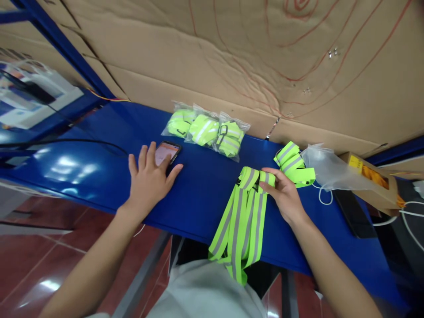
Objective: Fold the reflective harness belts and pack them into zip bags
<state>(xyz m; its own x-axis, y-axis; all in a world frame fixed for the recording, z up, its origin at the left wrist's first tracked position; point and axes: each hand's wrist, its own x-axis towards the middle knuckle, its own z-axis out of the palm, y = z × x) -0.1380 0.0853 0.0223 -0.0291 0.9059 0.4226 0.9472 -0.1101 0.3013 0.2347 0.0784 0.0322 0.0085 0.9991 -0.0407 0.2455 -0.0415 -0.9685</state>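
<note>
Currently, the clock is read from above, twelve at the far side. Right hand (285, 194): grip closed, thumb and fingers pinching the top fold of a bundle of yellow-green straps (236, 212) with grey stripes. Small black parts show at the fold. From the grip the straps run toward 7 o'clock, lying over the counter (195, 194) and past its near edge by the lap.

Left hand (149, 176): grip spread, palm down, nothing pinched. Its index finger lies over the lit screen of a phone (161, 153), at about 1 o'clock from the palm.

At 10 o'clock from the strap fold, three clear packets (204, 130) sit side by side, each with folded yellow-green strap inside. At 1 o'clock from the right hand, just beside it, lies a loose folded strap (291, 161). Farther out at 2 o'clock is a clear plastic bag (326, 165); at 3 o'clock, a cardboard box (391, 201) with orange contents. A flat black object (356, 216) lies just below the box, identity unclear. Cardboard wall (159, 57) at 12 o'clock, marked with curved red lines.
</note>
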